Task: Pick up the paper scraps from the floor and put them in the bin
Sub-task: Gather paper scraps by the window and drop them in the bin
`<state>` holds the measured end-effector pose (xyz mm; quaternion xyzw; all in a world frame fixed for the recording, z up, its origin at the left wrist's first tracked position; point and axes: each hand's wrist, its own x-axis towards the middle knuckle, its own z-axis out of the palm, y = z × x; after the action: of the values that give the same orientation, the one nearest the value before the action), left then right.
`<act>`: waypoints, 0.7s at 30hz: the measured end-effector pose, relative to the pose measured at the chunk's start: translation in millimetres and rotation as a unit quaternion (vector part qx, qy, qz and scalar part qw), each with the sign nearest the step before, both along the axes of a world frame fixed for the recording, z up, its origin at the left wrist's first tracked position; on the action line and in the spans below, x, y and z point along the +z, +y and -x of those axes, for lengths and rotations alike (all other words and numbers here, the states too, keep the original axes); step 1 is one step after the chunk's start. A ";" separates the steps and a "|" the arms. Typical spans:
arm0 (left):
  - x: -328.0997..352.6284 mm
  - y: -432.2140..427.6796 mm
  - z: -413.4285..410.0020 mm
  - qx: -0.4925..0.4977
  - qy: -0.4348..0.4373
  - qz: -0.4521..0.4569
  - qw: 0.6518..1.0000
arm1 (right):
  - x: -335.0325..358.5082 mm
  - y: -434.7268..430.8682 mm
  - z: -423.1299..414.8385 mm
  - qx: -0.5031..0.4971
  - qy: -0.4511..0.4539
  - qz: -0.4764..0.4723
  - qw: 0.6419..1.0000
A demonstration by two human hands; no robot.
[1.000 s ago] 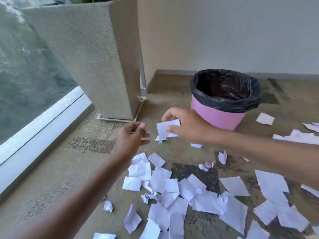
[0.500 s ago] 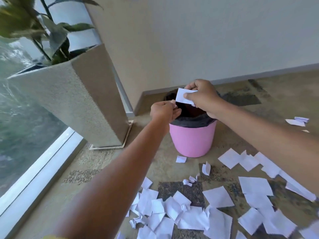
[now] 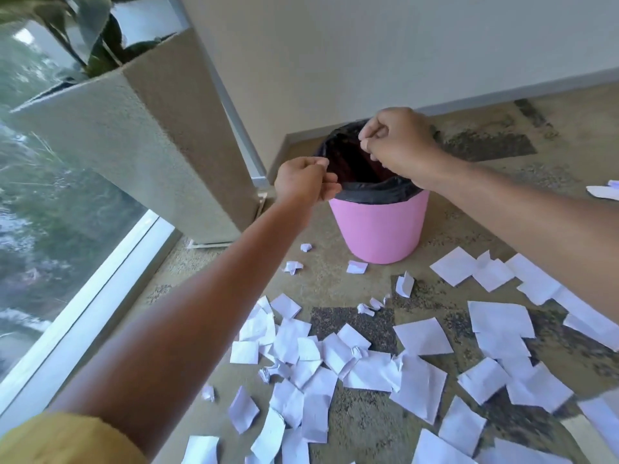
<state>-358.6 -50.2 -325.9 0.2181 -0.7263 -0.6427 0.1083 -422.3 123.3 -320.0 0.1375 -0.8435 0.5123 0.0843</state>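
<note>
Both hands are up at the pink bin (image 3: 378,229), the one with the black liner (image 3: 375,190) folded over its rim. Our right hand (image 3: 398,145) hovers right over the bin's open mouth, fingers clenched with the thumb tucked against them, and no paper shows in it. Our left hand (image 3: 306,180) sits at the bin's near-left rim, just beside the liner, fingers curled in. We honestly can't tell if it's pinching anything or just touching the liner edge. There's a bit of yellow sleeve (image 3: 67,440) on that arm.

The paper scraps (image 3: 365,366) are all over the floor (image 3: 207,296) on the near side of the bin, mostly white torn pieces overlapping in a big messy patch. 3 small bits lie close to the bin's base: 1 flat piece (image 3: 356,266) just in front of it and 2 crumpled ones (image 3: 293,266) off to its near left. More sheets spread out to the bin's right, partly under our right arm. We can't see into the bin well enough to say what's inside, it's just dark.

Left of the bin stands a tall grey planter (image 3: 134,135) with a leafy plant (image 3: 97,41), and further left of that is a window (image 3: 50,212). Behind the bin is a plain wall (image 3: 368,45).
</note>
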 end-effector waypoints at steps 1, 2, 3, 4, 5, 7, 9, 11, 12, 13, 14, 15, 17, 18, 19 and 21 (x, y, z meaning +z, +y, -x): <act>-5.9 -9.8 -9.7 0.001 -0.001 0.017 1.000 | 1.3 -5.9 -8.4 0.016 0.010 -0.003 1.000; -13.4 -20.8 -20.1 0.002 -0.007 0.036 0.999 | 1.8 -12.9 -17.5 0.033 0.019 -0.007 0.999; -23.5 -32.9 -31.1 0.006 -0.018 0.055 0.998 | 0.5 -20.9 -27.8 0.051 0.028 -0.014 0.998; -34.7 -44.0 -41.5 0.011 -0.032 0.068 0.997 | -2.7 -27.9 -38.3 0.072 0.033 -0.024 0.997; -46.8 -54.1 -51.3 0.013 -0.047 0.078 0.996 | -7.9 -34.6 -48.5 0.097 0.032 -0.035 0.994; -74.2 -71.7 -72.3 0.007 -0.081 0.091 0.993 | -26.2 -47.3 -68.3 0.154 0.014 -0.062 0.986; -104.9 -82.7 -91.3 -0.016 -0.121 0.119 0.985 | -50.4 -55.9 -83.8 0.197 -0.010 -0.099 0.975; -135.1 -84.6 -105.4 -0.044 -0.151 0.152 0.976 | -78.1 -55.7 -91.5 0.224 -0.046 -0.142 0.963; -147.9 -81.3 -109.5 -0.063 -0.161 0.167 0.971 | -91.9 -52.0 -92.3 0.234 -0.060 -0.170 0.955; -159.2 -75.6 -112.3 -0.087 -0.165 0.183 0.965 | -105.3 -47.1 -92.2 0.244 -0.070 -0.203 0.946; -168.4 -67.9 -113.3 -0.115 -0.164 0.201 0.959 | -117.9 -41.0 -90.8 0.251 -0.079 -0.233 0.936; -178.2 -58.8 -112.4 -0.143 -0.161 0.221 0.951 | -130.2 -33.2 -89.2 0.253 -0.087 -0.260 0.928; -195.6 -39.7 -109.2 -0.194 -0.151 0.264 0.933 | -151.4 -14.8 -85.9 0.244 -0.091 -0.307 0.915; -202.6 -29.9 -107.7 -0.217 -0.147 0.285 0.922 | -160.6 -4.7 -84.5 0.237 -0.087 -0.339 0.906; -210.9 -21.2 -105.5 -0.237 -0.144 0.306 0.911 | -168.9 5.6 -82.5 0.234 -0.084 -0.373 0.894; -222.3 -3.7 -103.2 -0.270 -0.134 0.351 0.886 | -182.7 25.8 -77.3 0.230 -0.081 -0.424 0.872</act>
<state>-255.4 -54.0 -548.1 0.0451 -0.9431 -0.3144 -0.0985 -345.0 149.1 -502.6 0.3083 -0.9280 0.1200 -0.1715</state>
